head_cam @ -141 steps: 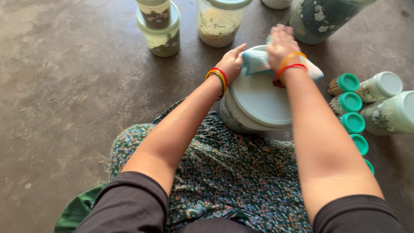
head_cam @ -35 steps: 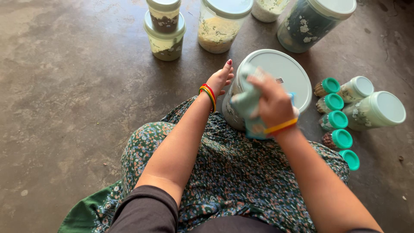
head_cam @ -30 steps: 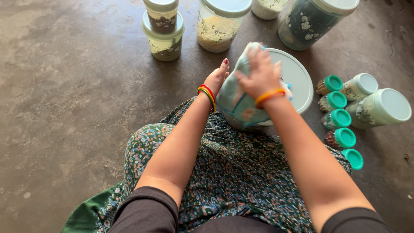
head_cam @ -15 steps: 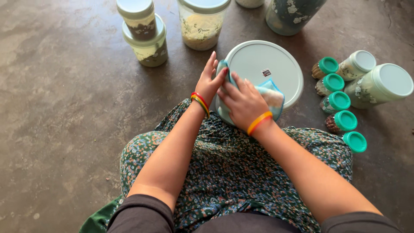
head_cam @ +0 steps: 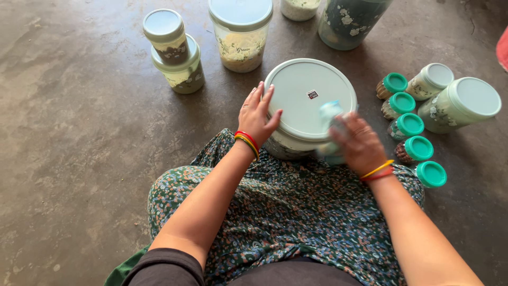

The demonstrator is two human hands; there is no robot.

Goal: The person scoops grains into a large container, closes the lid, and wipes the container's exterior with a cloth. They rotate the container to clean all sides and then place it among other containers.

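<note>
Five green-capped jars crowd my right hand, which grips a cloth. My left hand lies open against the big tub on bare concrete floor.

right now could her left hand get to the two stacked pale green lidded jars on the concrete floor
Probably yes: the left hand rests on the big round tub's pale green lid, and only bare floor lies between it and the stacked jars.

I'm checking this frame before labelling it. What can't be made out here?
- Cloth in the right hand: motion-blurred, shape unclear, head view.
- Big tub: contents hidden by its lid and the left hand.
- Dark jar and white jar: tops cut off by the top edge.
</note>
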